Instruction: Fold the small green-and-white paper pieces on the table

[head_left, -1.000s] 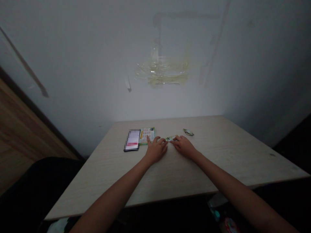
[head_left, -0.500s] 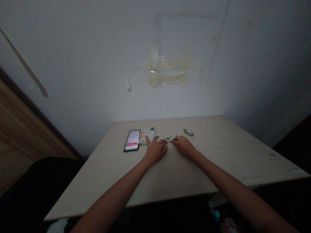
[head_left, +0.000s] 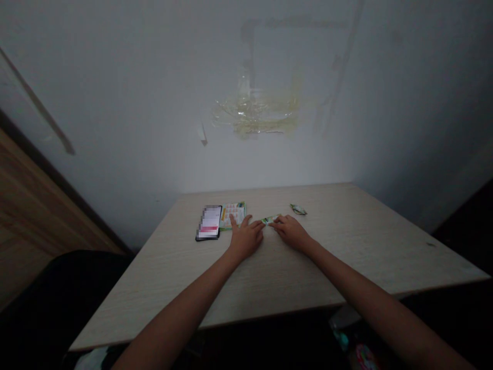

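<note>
A narrow strip of folded, printed green-and-white paper (head_left: pixel 268 221) lies on the table between my hands. My left hand (head_left: pixel 246 240) rests with its thumb and fingers spread, the fingertips touching the strip's left end. Its thumb reaches the near edge of a printed paper sheet (head_left: pixel 233 211). At the strip's right end, my right hand (head_left: pixel 292 232) has its fingers closed together on the paper. Farther back to the right sits a small folded paper piece (head_left: pixel 298 209) in similar colours, apart from both hands.
A phone (head_left: pixel 209 223) with a lit, blurred screen lies left of the printed sheet, against its edge. The pale wooden table (head_left: pixel 346 257) meets a grey wall (head_left: pixel 154 128) bearing peeling tape (head_left: pixel 265 115). Below the near right edge are dim, colourful items (head_left: pixel 364 354).
Both hands stay at the strip with almost no movement. The whole view has shifted very slightly.
</note>
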Demonstrator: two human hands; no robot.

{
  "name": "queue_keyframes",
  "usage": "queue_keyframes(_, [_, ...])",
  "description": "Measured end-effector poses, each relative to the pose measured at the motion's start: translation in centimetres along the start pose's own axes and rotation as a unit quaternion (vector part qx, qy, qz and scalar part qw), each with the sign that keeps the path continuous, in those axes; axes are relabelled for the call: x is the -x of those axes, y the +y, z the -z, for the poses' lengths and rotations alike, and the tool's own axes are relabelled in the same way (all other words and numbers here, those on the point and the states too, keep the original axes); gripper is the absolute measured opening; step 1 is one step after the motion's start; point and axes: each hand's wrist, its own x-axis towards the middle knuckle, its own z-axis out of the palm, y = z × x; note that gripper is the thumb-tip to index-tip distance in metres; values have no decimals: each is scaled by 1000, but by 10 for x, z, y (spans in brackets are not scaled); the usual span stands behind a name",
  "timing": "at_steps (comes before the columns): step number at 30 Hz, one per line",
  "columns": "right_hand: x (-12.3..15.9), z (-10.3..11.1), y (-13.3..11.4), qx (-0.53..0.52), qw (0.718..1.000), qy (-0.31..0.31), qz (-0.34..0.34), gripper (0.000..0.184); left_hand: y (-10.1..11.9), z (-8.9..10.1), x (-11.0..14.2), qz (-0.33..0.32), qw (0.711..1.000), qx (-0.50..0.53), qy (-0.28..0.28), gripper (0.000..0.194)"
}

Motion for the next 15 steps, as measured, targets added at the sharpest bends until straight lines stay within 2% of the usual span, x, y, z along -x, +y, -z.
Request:
queue_keyframes(9, [0, 5, -3, 2, 1000, -4, -4, 34, 2, 4, 0, 10, 1000, 5, 20, 33])
queue_keyframes(15, [0, 0, 0, -9, 1000, 9, -5, 32, 1, 4, -1, 25, 999, -10, 24, 32])
